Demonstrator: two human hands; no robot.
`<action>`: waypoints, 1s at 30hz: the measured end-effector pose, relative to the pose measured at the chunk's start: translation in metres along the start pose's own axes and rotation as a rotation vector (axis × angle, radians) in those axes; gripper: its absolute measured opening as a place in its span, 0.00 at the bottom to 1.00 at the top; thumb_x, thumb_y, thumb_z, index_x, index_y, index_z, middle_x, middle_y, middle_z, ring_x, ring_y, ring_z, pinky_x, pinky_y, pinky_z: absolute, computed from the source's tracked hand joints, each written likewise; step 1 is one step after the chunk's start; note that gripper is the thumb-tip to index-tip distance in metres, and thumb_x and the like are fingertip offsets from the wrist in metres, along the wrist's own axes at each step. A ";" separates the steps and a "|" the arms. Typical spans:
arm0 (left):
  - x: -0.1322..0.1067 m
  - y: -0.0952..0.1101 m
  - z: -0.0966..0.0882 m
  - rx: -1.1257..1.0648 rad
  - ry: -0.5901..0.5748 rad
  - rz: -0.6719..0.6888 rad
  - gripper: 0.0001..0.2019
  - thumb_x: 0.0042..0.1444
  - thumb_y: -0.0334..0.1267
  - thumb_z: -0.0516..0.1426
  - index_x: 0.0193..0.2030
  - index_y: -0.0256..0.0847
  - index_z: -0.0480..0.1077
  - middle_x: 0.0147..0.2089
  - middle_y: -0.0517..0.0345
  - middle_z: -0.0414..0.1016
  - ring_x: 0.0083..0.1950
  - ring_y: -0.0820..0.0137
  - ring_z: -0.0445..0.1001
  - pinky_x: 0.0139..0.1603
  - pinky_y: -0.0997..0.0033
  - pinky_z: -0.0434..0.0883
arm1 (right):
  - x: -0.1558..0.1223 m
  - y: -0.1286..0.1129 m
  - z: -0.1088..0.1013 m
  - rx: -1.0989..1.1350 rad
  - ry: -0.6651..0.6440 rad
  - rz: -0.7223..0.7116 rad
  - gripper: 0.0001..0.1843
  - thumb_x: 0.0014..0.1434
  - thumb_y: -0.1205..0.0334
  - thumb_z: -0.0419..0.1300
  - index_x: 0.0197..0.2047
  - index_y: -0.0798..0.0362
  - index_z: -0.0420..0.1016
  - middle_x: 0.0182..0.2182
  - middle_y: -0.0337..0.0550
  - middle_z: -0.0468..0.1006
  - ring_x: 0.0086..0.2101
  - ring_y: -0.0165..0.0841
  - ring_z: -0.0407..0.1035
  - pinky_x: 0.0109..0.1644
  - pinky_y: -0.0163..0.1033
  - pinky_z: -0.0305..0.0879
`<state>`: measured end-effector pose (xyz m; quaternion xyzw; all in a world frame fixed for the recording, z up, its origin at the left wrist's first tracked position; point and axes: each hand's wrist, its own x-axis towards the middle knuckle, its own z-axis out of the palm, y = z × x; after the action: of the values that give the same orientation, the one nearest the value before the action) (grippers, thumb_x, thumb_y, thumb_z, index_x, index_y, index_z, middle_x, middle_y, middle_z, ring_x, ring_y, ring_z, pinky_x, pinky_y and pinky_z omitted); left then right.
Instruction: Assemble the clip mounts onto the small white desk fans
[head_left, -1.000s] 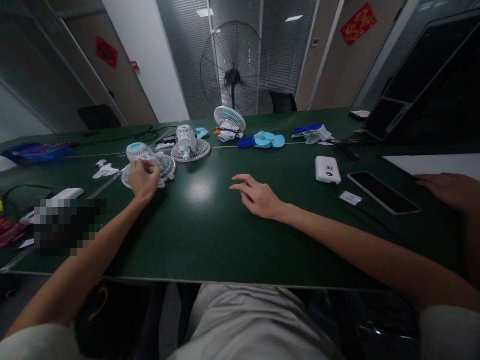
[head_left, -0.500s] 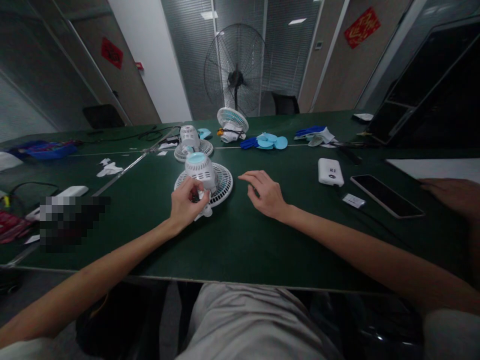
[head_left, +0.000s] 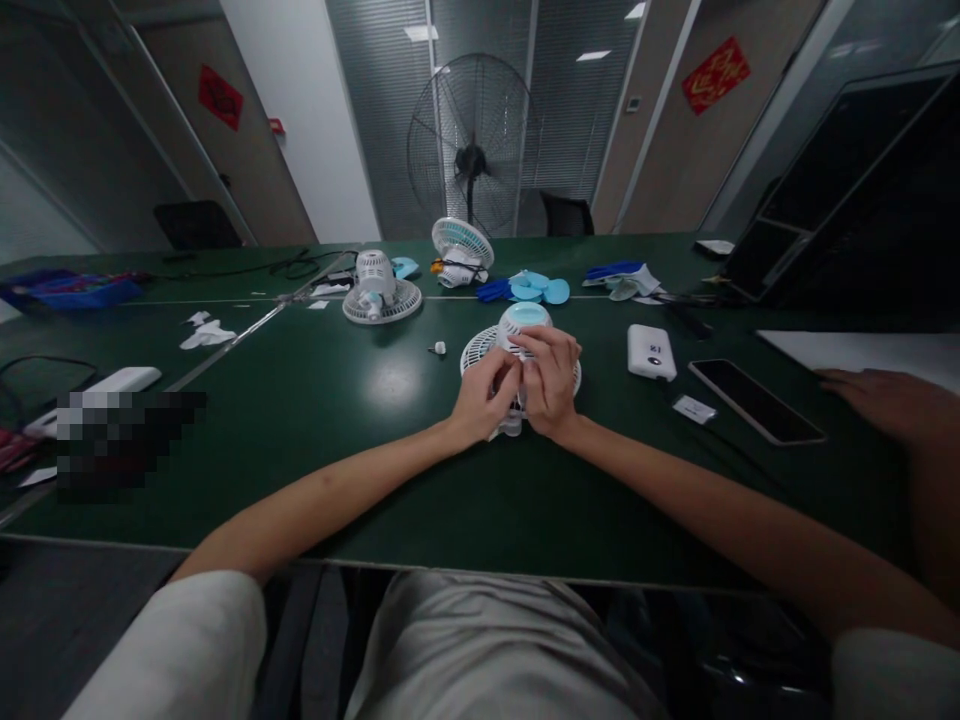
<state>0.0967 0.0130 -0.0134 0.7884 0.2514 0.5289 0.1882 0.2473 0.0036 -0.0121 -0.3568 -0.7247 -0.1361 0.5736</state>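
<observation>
A small white fan (head_left: pixel 526 318) with a pale blue cap lies grille-down on the green table in front of me. From its left side my left hand (head_left: pixel 484 398) pinches at the fan's neck, fingers closed. My right hand (head_left: pixel 551 382) is wrapped against the right side of the motor housing, its fingertips meeting those of the left. Both hands hide the exact spot they grip. A small white piece with a dark pin (head_left: pixel 439 348) rests on the table to the left of the fan.
Behind stand a second fan (head_left: pixel 377 278) and a third, tilted fan (head_left: pixel 461 250). Light blue fan blades (head_left: pixel 536 287) lie near them. At right are a white power bank (head_left: pixel 650 352), a phone (head_left: pixel 756 400) and another person's hand (head_left: pixel 877 400). A blue tray (head_left: pixel 86 290) sits far left.
The fan has moved right across the table with my left hand. My right hand, formerly apart from it, now touches it. The small white piece now shows on the table.
</observation>
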 end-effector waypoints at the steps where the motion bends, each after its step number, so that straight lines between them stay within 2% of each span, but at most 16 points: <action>1: 0.002 -0.006 -0.005 0.002 0.008 -0.001 0.10 0.74 0.39 0.48 0.41 0.43 0.66 0.37 0.58 0.70 0.36 0.68 0.69 0.41 0.66 0.68 | 0.000 -0.001 0.000 0.004 -0.002 0.011 0.21 0.71 0.63 0.48 0.63 0.40 0.70 0.58 0.45 0.73 0.58 0.46 0.68 0.62 0.58 0.60; 3: 0.008 -0.022 -0.022 0.100 0.052 -0.020 0.12 0.75 0.39 0.45 0.45 0.43 0.67 0.41 0.55 0.73 0.42 0.65 0.72 0.47 0.63 0.70 | -0.001 -0.002 0.001 0.023 -0.031 0.026 0.21 0.71 0.63 0.48 0.63 0.39 0.70 0.58 0.44 0.73 0.58 0.48 0.68 0.62 0.59 0.60; 5: 0.015 -0.045 -0.045 0.335 0.082 -0.072 0.10 0.73 0.37 0.47 0.51 0.42 0.68 0.50 0.49 0.74 0.52 0.61 0.73 0.58 0.58 0.69 | -0.002 -0.003 0.001 0.049 -0.075 0.026 0.21 0.71 0.63 0.49 0.62 0.37 0.70 0.57 0.43 0.73 0.58 0.49 0.68 0.62 0.60 0.59; 7: 0.021 -0.070 -0.066 0.596 -0.022 -0.187 0.15 0.70 0.36 0.51 0.61 0.42 0.66 0.63 0.44 0.70 0.66 0.54 0.66 0.66 0.51 0.63 | -0.004 -0.003 0.001 0.077 -0.111 0.017 0.21 0.70 0.63 0.49 0.62 0.36 0.70 0.57 0.42 0.74 0.57 0.49 0.68 0.62 0.60 0.59; 8: 0.022 -0.082 -0.075 0.696 -0.133 -0.267 0.17 0.70 0.37 0.52 0.64 0.42 0.65 0.66 0.43 0.67 0.69 0.51 0.63 0.68 0.47 0.62 | -0.004 -0.003 0.000 0.088 -0.121 0.014 0.21 0.70 0.64 0.49 0.62 0.35 0.70 0.56 0.42 0.74 0.57 0.48 0.69 0.62 0.60 0.59; 10: 0.021 -0.100 -0.086 0.724 -0.252 -0.321 0.15 0.67 0.36 0.55 0.60 0.42 0.70 0.61 0.42 0.71 0.64 0.48 0.67 0.65 0.44 0.64 | -0.005 -0.002 0.000 0.096 -0.128 0.008 0.22 0.70 0.64 0.49 0.62 0.36 0.70 0.56 0.42 0.75 0.57 0.48 0.69 0.62 0.60 0.59; 13: 0.016 -0.110 -0.086 0.713 -0.347 -0.314 0.14 0.65 0.28 0.53 0.55 0.40 0.74 0.55 0.43 0.74 0.58 0.51 0.72 0.62 0.48 0.67 | -0.005 -0.001 0.000 0.079 -0.136 0.001 0.22 0.71 0.64 0.49 0.63 0.36 0.70 0.55 0.42 0.75 0.56 0.48 0.69 0.62 0.60 0.59; 16: 0.011 -0.106 -0.076 0.675 -0.388 -0.283 0.17 0.65 0.25 0.50 0.55 0.42 0.74 0.54 0.45 0.75 0.52 0.57 0.75 0.57 0.57 0.70 | -0.004 -0.001 0.000 0.067 -0.155 0.001 0.22 0.71 0.64 0.49 0.62 0.36 0.70 0.54 0.42 0.76 0.56 0.47 0.70 0.61 0.60 0.59; 18: 0.009 -0.098 -0.071 0.647 -0.374 -0.275 0.16 0.65 0.27 0.51 0.55 0.42 0.73 0.54 0.47 0.75 0.47 0.59 0.77 0.52 0.60 0.72 | -0.003 -0.001 0.000 0.070 -0.174 -0.003 0.20 0.71 0.64 0.50 0.61 0.37 0.71 0.54 0.42 0.76 0.56 0.46 0.70 0.61 0.59 0.58; 21: 0.008 -0.087 -0.069 0.617 -0.254 -0.277 0.17 0.67 0.28 0.50 0.59 0.43 0.69 0.55 0.47 0.75 0.48 0.58 0.77 0.51 0.59 0.72 | 0.001 0.001 0.002 0.066 -0.248 -0.020 0.19 0.71 0.63 0.52 0.61 0.39 0.71 0.58 0.43 0.74 0.58 0.47 0.68 0.63 0.60 0.58; 25: 0.009 -0.072 -0.068 0.567 -0.068 -0.265 0.17 0.68 0.29 0.46 0.61 0.40 0.62 0.51 0.47 0.73 0.49 0.60 0.75 0.54 0.57 0.72 | 0.005 0.005 0.008 0.086 -0.377 -0.047 0.23 0.71 0.62 0.53 0.67 0.38 0.66 0.65 0.44 0.67 0.66 0.48 0.60 0.69 0.62 0.56; 27: 0.008 -0.064 -0.063 0.506 -0.019 -0.219 0.18 0.66 0.29 0.47 0.61 0.41 0.60 0.52 0.48 0.71 0.50 0.62 0.74 0.55 0.59 0.72 | 0.005 0.007 0.010 0.116 -0.386 -0.069 0.26 0.70 0.64 0.54 0.69 0.39 0.62 0.67 0.46 0.65 0.69 0.48 0.57 0.72 0.63 0.55; 30: 0.004 -0.048 -0.050 0.311 0.077 -0.095 0.15 0.69 0.31 0.48 0.60 0.43 0.59 0.56 0.47 0.68 0.54 0.63 0.72 0.55 0.60 0.74 | 0.004 0.007 0.010 0.139 -0.353 -0.082 0.30 0.68 0.65 0.55 0.71 0.41 0.59 0.66 0.48 0.65 0.68 0.48 0.59 0.72 0.63 0.57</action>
<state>0.0425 0.0560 -0.0190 0.7745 0.3740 0.5039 0.0790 0.2444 0.0158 -0.0133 -0.3047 -0.8357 -0.0442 0.4547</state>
